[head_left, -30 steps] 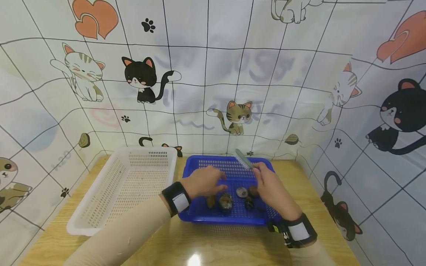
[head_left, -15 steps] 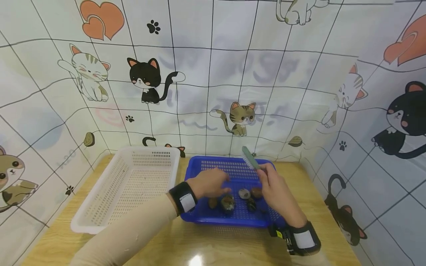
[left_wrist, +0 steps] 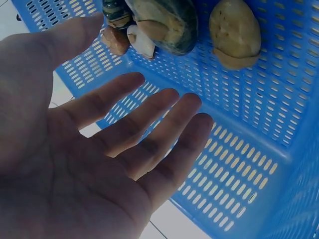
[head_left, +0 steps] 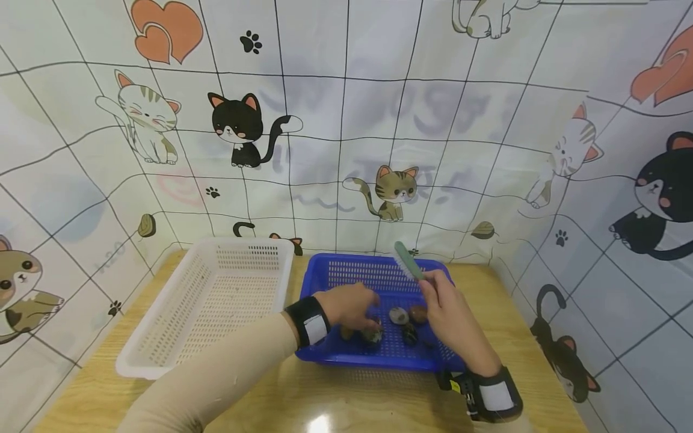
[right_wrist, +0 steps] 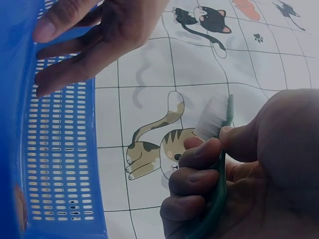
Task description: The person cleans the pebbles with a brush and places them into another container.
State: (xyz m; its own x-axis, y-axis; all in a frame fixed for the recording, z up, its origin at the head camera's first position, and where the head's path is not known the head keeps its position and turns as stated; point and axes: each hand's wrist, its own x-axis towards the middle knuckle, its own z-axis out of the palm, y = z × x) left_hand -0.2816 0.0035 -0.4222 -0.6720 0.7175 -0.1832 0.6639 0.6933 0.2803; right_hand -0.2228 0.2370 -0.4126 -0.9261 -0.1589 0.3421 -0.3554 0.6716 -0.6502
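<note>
My left hand (head_left: pixel 352 305) reaches into the blue basket (head_left: pixel 373 362), its fingers loosely bent and nothing between them in the left wrist view. Just past its thumb lies a large dark-and-tan stone (left_wrist: pixel 172 22), with a yellowish stone (left_wrist: pixel 235 35) beside it. My right hand (head_left: pixel 452 316) grips the handle of a green brush (head_left: pixel 408 261) with white bristles, raised over the basket's right side. Between the hands, a pale grey stone (head_left: pixel 398 316), a reddish-brown stone (head_left: pixel 418 313) and a dark striped stone (head_left: pixel 409 334) rest on the basket floor.
A white slotted basket (head_left: pixel 227 300) stands left of the blue one. Both sit on a wooden table (head_left: pixel 357 400). A cat-patterned sheet (head_left: pixel 314 150) rises behind and on both sides.
My left hand has moved right and lowered toward the large stone, now partly covering it. The right hand keeps the brush raised, with little movement.
</note>
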